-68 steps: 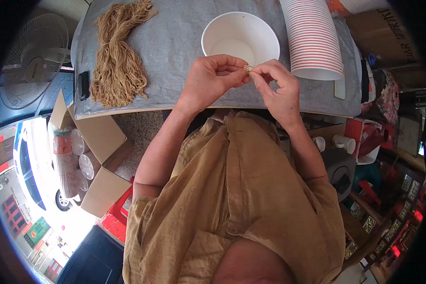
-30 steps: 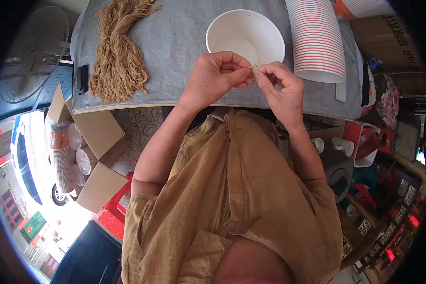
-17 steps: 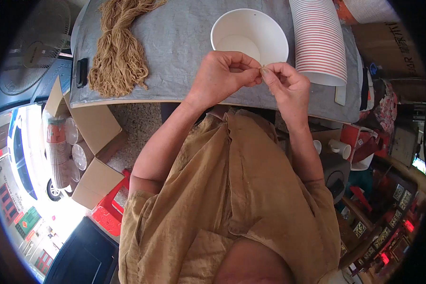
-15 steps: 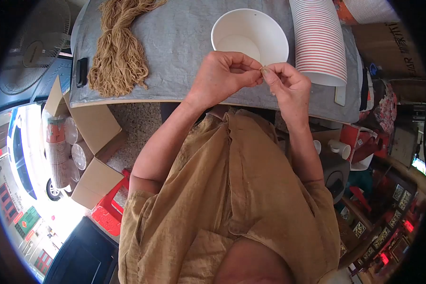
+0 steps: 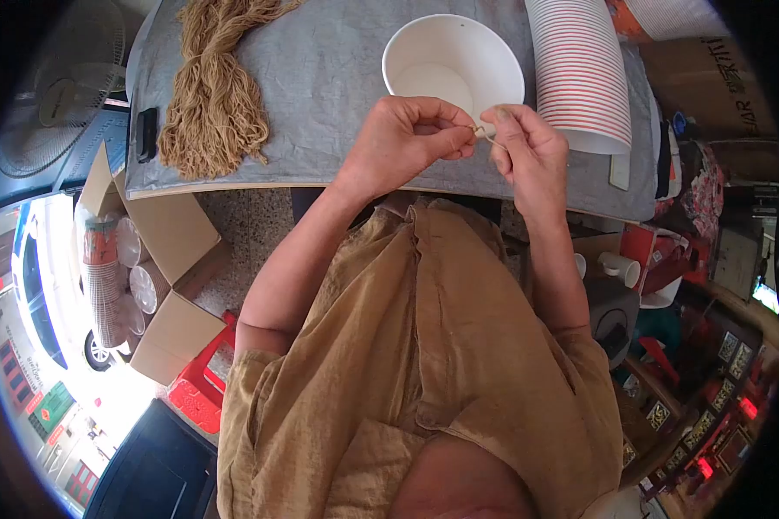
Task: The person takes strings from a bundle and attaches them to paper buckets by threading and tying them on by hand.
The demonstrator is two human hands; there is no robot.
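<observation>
My left hand (image 5: 404, 143) pinches a short piece of thin tan string (image 5: 486, 136) between thumb and forefinger. The other end of this string is gripped in my right hand (image 5: 532, 156), whose fingers are closed just to the right. Both hands are over the table's near edge, in front of a white bucket-shaped tub (image 5: 453, 60) whose inside shows nothing in it. A bundle of tan yarn (image 5: 212, 104), tied around its middle, lies at the left of the grey-covered table (image 5: 320, 78). To the tub's right lies a long stack of white cups with red rims (image 5: 580, 73).
A small black object (image 5: 147, 134) lies at the table's left edge. Below left are an open cardboard box (image 5: 177, 337), stacked cups (image 5: 104, 285) and a red stool (image 5: 197, 394). A fan (image 5: 61, 102) stands far left. White mugs (image 5: 616, 268) are below right.
My right hand has drawn slightly away from my left, its thumb now raised, and a bit of string shows between them. The view has shifted slightly.
</observation>
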